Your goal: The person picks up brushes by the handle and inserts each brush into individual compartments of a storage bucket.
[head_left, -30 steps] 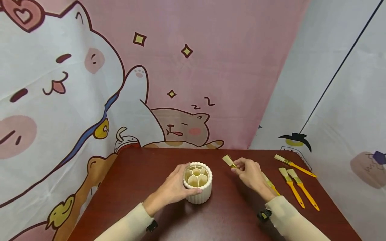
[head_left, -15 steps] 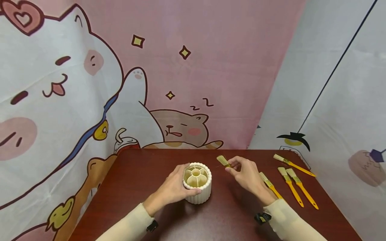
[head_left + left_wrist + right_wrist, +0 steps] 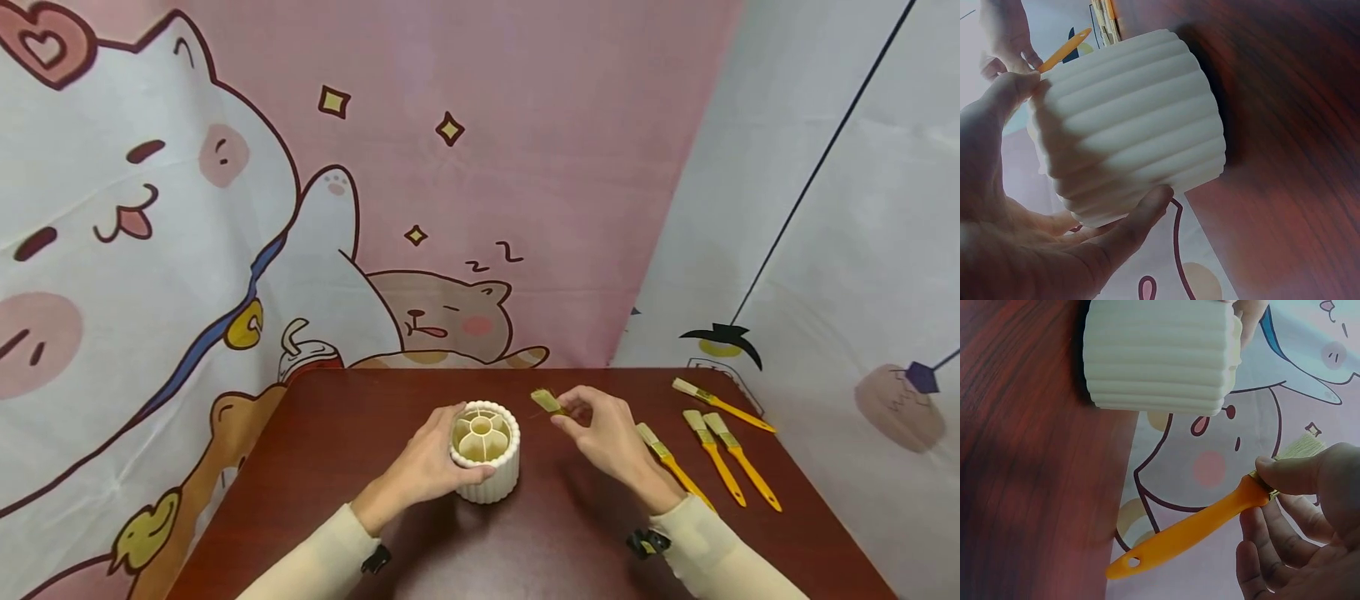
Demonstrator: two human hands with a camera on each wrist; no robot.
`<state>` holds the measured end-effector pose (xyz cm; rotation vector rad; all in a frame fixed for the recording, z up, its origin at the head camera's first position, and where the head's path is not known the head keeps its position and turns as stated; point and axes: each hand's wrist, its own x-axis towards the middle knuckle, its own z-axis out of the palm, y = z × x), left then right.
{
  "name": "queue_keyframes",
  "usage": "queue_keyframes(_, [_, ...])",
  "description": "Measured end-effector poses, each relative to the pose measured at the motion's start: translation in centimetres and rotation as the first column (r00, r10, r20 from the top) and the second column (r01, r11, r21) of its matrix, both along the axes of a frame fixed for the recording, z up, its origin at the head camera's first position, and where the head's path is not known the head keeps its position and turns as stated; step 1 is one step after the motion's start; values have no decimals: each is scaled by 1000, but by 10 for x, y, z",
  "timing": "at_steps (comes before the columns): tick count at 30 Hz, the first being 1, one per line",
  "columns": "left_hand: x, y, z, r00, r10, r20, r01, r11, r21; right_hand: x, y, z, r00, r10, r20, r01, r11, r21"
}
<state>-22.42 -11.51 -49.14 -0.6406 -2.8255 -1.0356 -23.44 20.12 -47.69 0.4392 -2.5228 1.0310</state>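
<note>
A cream, ribbed round brush holder (image 3: 487, 475) stands upright on the table, its inside divided into petal-shaped compartments around a central ring. My left hand (image 3: 427, 462) grips it from the left, thumb at the near side and fingers round the far side. In the left wrist view its ribbed wall (image 3: 1135, 119) lies between thumb and fingers. Right of the holder, my right hand (image 3: 607, 429) pinches a paintbrush (image 3: 547, 402) above the table. The right wrist view shows thumb and fingers at the metal ferrule, pale bristles on one side and the yellow handle (image 3: 1191, 534) sticking out free.
Several more yellow-handled paintbrushes lie to the right: one brush (image 3: 675, 467) by my right wrist, a side-by-side pair including this brush (image 3: 742, 462), and one (image 3: 723, 404) farther back. The dark red wooden table (image 3: 337, 433) ends at a cartoon-printed cloth (image 3: 585, 208).
My right hand has moved slightly left toward the holder with the paintbrush, whose bristles now tilt further left. My left hand keeps its grip on the holder. The head view has shifted a little.
</note>
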Motion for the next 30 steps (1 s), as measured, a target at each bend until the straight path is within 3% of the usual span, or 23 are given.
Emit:
queue_keyframes(18, [0,1,-1,1000,11,7,-11,1000,25,24,-15,11,996,67,-63,-71,995,-75])
queue_keyframes(30, [0,0,-1,1000,9,22,-10,999,44,36,-36,26,968,214,-132,-237,953,-191])
